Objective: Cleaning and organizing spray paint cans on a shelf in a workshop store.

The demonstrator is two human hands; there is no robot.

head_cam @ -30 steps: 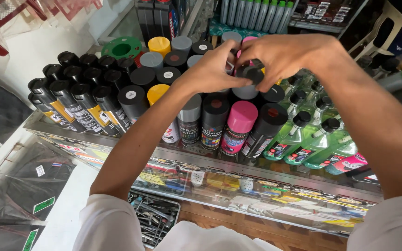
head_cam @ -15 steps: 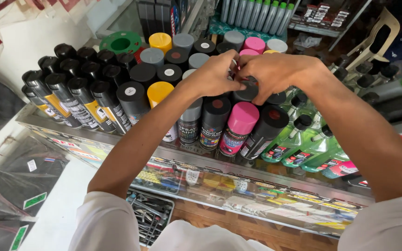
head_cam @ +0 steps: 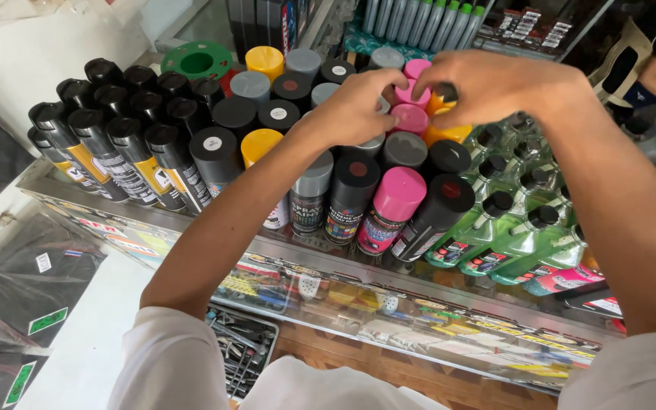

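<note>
Pink-capped spray can (hemmed by capped cans) between both hands.

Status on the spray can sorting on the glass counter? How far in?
Done: most spray cans stand upright in packed rows on the glass counter, black-capped bottles at left, green bottles at right. In hand: left hand and right hand both sit at the pink-capped cans in the back rows; what the fingers grip is hidden. Left: cannot tell from this view.
</note>
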